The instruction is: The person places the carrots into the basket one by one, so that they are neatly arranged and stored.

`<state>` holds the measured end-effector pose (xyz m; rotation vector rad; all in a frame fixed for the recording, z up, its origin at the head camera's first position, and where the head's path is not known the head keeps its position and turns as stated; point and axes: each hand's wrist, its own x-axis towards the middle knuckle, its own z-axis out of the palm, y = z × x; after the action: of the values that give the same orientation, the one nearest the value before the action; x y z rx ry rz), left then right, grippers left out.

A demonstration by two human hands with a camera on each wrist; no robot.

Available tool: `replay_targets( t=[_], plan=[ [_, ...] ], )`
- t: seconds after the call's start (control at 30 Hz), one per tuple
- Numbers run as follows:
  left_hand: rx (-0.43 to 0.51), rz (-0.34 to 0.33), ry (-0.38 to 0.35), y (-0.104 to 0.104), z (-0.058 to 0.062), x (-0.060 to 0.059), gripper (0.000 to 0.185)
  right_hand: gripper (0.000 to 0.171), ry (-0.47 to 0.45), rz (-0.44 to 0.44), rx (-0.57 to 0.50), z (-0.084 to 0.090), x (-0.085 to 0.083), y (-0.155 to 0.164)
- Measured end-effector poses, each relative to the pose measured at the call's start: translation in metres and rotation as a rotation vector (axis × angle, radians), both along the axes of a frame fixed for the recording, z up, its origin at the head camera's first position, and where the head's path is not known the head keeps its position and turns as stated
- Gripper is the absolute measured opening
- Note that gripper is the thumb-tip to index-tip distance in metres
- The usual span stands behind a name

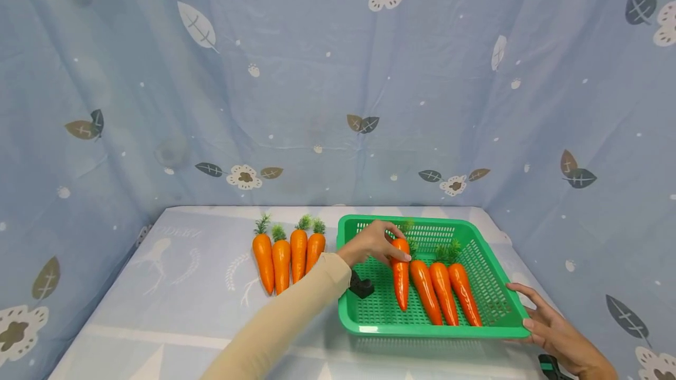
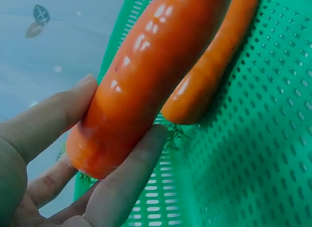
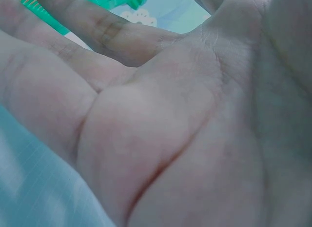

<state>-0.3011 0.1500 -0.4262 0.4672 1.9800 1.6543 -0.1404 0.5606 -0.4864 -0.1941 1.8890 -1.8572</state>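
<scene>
My left hand (image 1: 372, 244) reaches over the green basket (image 1: 433, 331) and pinches an orange carrot (image 1: 401, 286) near its leafy end, tip pointing down toward me. The left wrist view shows thumb and fingers on both sides of this carrot (image 2: 141, 75), beside another carrot (image 2: 204, 80). Inside the basket, three carrots (image 1: 443, 292) lie side by side, green tops toward the back. My right hand (image 1: 557, 333) holds the basket's near right corner, thumb at the rim. Its palm fills most of the right wrist view, with a bit of green basket (image 3: 48, 14) beyond the fingers.
Several more carrots (image 1: 281, 263) lie in a row on the pale patterned table (image 1: 174, 286), left of the basket; my left sleeve (image 1: 285, 321) partly covers their near ends. A blue curtain (image 1: 296, 75) with leaves and flowers rises behind the table and along both sides.
</scene>
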Motion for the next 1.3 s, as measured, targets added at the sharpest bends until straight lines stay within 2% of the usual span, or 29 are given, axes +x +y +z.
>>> replay_targets(
  t=[0.33,0.6,0.8,1.0,1.1,1.2,1.3],
  plan=[
    [-0.077,0.046,0.007,0.015,-0.006,0.000,0.037,0.060,0.014,0.023,-0.011,0.000,-0.001,0.001],
    [-0.152,0.012,0.090,0.018,-0.008,0.003,0.032,0.060,0.007,0.026,-0.019,-0.001,-0.001,0.001],
    [-0.226,0.014,0.101,0.020,-0.009,0.006,0.031,0.059,0.014,0.068,-0.080,-0.002,-0.002,0.003],
    [-0.341,-0.051,0.091,0.023,-0.008,0.007,0.031,0.058,-0.006,0.016,-0.020,-0.001,-0.002,0.000],
    [-0.338,-0.084,0.069,0.023,-0.007,0.008,0.033,0.059,-0.011,0.010,0.000,0.000,-0.002,-0.001],
    [-0.328,-0.111,0.065,0.023,-0.007,0.008,0.035,0.059,-0.013,0.030,-0.039,0.000,-0.002,0.000],
    [-0.378,-0.133,0.096,0.022,-0.007,0.008,0.036,0.059,-0.020,0.056,-0.083,0.000,-0.002,0.001]
  ],
)
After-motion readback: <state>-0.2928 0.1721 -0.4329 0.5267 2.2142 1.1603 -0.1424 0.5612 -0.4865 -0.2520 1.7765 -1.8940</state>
